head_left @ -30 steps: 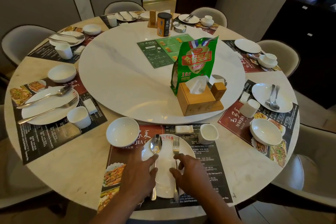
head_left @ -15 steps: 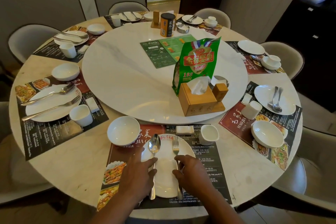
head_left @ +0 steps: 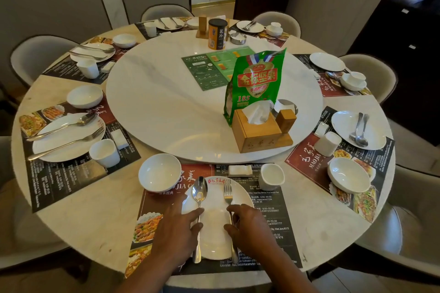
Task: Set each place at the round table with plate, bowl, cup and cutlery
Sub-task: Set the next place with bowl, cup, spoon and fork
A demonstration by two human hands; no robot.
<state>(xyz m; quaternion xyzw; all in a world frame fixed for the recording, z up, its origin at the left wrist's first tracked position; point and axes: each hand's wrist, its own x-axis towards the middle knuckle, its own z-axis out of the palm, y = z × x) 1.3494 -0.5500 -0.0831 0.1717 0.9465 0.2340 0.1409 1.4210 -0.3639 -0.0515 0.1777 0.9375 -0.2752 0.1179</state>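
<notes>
left hand (head_left: pixel 177 231) pinches spoon (head_left: pixel 199 191) | right hand (head_left: pixel 250 226) pinches fork (head_left: pixel 228 191) | on plate (head_left: pixel 214 240)

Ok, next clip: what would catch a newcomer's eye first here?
The bright green snack bag standing upright on the white turntable, just behind the wooden tissue box, stands out most. Next comes the nearest plate, where the left hand touches a spoon and the right hand touches a fork, laid side by side on it.

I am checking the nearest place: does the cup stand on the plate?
No, the cup stands on the placemat, beyond the right edge of the plate and apart from it.
</notes>
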